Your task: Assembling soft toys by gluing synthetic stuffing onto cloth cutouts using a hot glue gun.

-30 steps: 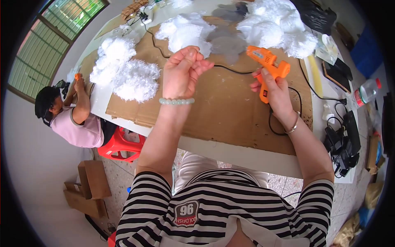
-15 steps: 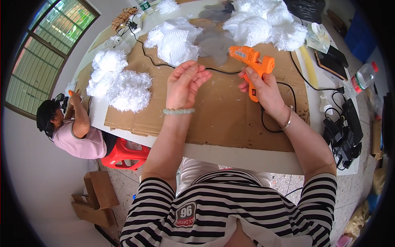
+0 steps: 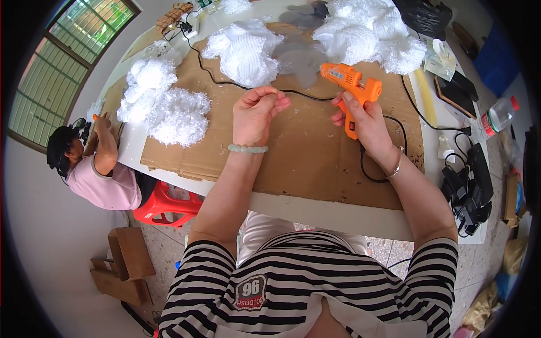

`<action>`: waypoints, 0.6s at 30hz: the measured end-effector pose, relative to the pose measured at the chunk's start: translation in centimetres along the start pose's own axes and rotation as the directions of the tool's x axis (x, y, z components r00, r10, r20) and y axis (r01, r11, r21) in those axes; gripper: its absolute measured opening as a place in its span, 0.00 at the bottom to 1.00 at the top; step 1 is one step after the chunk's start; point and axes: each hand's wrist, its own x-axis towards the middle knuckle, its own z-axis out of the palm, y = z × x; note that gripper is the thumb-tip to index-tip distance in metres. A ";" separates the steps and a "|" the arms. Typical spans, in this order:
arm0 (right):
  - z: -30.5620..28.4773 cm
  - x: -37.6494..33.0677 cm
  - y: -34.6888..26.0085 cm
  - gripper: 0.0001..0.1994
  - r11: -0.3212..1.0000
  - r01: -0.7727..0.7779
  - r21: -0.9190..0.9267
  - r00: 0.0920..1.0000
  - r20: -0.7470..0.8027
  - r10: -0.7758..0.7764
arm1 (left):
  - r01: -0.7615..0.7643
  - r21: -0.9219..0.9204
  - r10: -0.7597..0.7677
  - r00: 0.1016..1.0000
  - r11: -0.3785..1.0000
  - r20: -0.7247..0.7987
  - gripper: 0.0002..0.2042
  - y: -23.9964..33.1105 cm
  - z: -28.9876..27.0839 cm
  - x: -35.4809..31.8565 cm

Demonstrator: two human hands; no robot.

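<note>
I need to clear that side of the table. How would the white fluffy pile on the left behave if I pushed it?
The white fluffy pile looks loose and feathery, so probably very light. It would likely squash and spread, not slide whole. Wisps might snag on the cardboard sheet.

Window: barred, green-framed (image 3: 67, 62), far left of the left hand (image 3: 256, 115).
Floor: speckled tile (image 3: 169, 248).
Stool: red plastic (image 3: 169, 204), lower left.
Table: white (image 3: 315, 211).

Single head-worn view, looking steeply down and forward over the wearer's striped shirt (image 3: 282, 287) onto the white table (image 3: 338, 217), close to it. Forearms enter from the lower edge. Fisheye lens bends straight edges toward the rim (dark corners included). No second view shares this scene.
</note>
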 end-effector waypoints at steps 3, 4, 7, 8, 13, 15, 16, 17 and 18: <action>-0.1 0.1 0.2 0.16 1.000 0.006 0.020 1.000 -0.001 -0.006 | -0.011 -0.005 0.011 1.000 1.000 -0.010 0.06 0.0 0.0 0.1; -0.1 0.1 0.2 0.16 1.000 0.004 0.018 1.000 0.000 -0.004 | -0.015 0.012 0.015 1.000 1.000 -0.020 0.07 0.1 0.1 0.1; -0.3 0.1 0.0 0.16 1.000 -0.005 -0.004 1.000 -0.014 0.005 | -0.004 -0.017 0.003 1.000 1.000 -0.031 0.08 0.5 1.1 0.0; -0.2 0.1 -0.1 0.15 1.000 -0.007 0.008 1.000 -0.015 0.008 | -0.008 -0.017 0.007 0.999 1.000 -0.035 0.08 0.6 1.0 -0.1; 0.0 0.2 0.1 0.15 0.999 -0.020 -0.030 1.000 0.006 0.020 | -0.105 -0.080 0.100 0.993 0.991 -0.066 0.08 1.9 0.5 -0.9; 0.1 0.0 0.1 0.15 1.000 -0.013 -0.011 1.000 -0.002 0.013 | -0.255 -0.047 0.248 0.961 0.966 -0.120 0.07 3.9 0.3 -1.7; 0.0 0.0 0.1 0.15 1.000 -0.012 -0.011 1.000 0.003 0.012 | -0.391 -0.007 0.385 0.908 0.920 -0.165 0.06 5.2 0.0 -2.3; -0.2 -0.1 0.1 0.15 0.999 -0.027 -0.026 1.000 -0.007 0.027 | -0.433 0.073 0.439 0.885 0.899 -0.158 0.06 6.3 -0.5 -2.9; -0.2 -0.1 0.0 0.15 0.998 -0.042 -0.036 0.999 -0.009 0.041 | -0.473 0.158 0.494 0.857 0.867 -0.148 0.06 7.7 -1.3 -3.9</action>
